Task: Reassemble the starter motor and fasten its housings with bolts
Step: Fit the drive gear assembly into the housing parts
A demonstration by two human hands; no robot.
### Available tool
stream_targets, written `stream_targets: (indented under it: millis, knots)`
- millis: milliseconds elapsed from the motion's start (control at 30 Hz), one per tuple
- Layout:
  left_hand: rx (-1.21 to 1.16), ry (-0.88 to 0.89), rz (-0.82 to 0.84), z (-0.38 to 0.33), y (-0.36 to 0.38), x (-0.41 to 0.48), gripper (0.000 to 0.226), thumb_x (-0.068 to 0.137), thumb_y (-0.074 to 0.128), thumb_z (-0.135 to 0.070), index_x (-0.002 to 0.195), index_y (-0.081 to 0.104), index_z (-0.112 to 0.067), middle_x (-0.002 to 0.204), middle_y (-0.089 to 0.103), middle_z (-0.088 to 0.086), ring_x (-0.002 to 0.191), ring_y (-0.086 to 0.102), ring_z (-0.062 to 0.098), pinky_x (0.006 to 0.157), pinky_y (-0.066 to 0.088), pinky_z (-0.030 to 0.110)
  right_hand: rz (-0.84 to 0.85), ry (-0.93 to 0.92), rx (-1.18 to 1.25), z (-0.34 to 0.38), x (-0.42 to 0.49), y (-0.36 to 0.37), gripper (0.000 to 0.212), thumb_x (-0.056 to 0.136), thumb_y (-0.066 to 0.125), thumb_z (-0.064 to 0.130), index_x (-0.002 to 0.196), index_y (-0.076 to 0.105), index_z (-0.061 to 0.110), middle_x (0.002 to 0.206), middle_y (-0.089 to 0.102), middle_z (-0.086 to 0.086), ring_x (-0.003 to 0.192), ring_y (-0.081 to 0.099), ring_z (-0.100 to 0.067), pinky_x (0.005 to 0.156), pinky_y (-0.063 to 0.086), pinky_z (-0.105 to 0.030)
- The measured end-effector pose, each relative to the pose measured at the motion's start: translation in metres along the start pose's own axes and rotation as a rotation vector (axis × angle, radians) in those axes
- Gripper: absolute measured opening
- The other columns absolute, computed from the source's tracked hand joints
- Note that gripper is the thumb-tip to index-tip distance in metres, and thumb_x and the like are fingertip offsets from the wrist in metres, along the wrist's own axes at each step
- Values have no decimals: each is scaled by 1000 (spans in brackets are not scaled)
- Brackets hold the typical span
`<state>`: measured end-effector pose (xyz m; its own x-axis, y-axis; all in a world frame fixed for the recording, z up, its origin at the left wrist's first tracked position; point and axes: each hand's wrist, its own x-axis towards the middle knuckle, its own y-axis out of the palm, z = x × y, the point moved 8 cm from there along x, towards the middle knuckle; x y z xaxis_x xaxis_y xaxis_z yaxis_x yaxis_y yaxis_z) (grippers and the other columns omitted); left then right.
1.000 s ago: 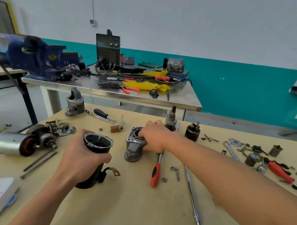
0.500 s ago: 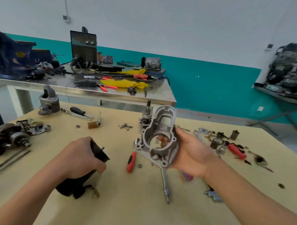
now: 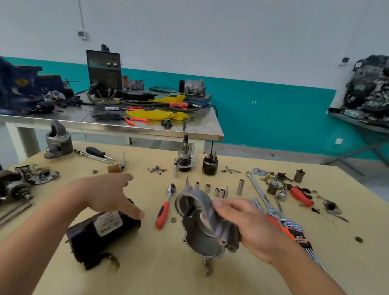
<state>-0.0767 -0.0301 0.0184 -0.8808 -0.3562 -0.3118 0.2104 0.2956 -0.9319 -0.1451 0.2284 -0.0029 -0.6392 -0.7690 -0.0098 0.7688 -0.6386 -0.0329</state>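
Black motor body [image 3: 100, 234] lies on its side on the wooden bench [image 3: 161, 279], nearest the viewer. Left hand [image 3: 106, 197] is above its far end, fingers spread and loose, thumb tip at the casing; contact unclear. Right hand [image 3: 246, 225] grips the grey aluminium nose housing [image 3: 199, 225], fingers wrapped round its flank, raised off the bench. Red-handled ratchet [image 3: 164, 208] lies between them. Beyond, sockets [image 3: 220, 192] stand in a row.

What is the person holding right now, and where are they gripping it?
The right hand grips the grey metal housing by its right side. The left hand is open above the black motor body, holding nothing.
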Motion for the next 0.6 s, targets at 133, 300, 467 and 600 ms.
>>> stream_targets:
  millis: [133,300,467,600]
  knots:
    - [-220,267,-320,-61,-57,39,101,72,79,-56,152,29,-21,141,52,-1,115,55,17,94,48,32,-88,-148,-74,5,-7,-18,31,91,63,39,90,75,10,64,65,4,53,60,-6,48,44,-15]
    - [-362,289,-450,-115,-75,133,82,82,77,-45,147,39,-13,132,60,8,103,60,20,80,49,30,-239,-171,154,-15,-6,-32,30,82,72,42,73,76,14,60,66,-12,47,60,-18,45,46,-22]
    - [-316,87,-357,-117,-55,216,78,73,83,-50,130,53,-8,116,63,11,105,61,27,83,53,36,-214,-183,393,-31,3,-40,55,58,90,58,70,74,6,56,63,-17,42,58,-18,41,45,-21]
    - [-346,-5,-396,-109,-40,241,46,80,79,-43,98,59,-6,82,58,6,68,53,16,63,46,31,-278,-190,216,-24,-1,-55,64,59,84,69,84,78,11,60,67,-10,48,63,-15,45,46,-21]
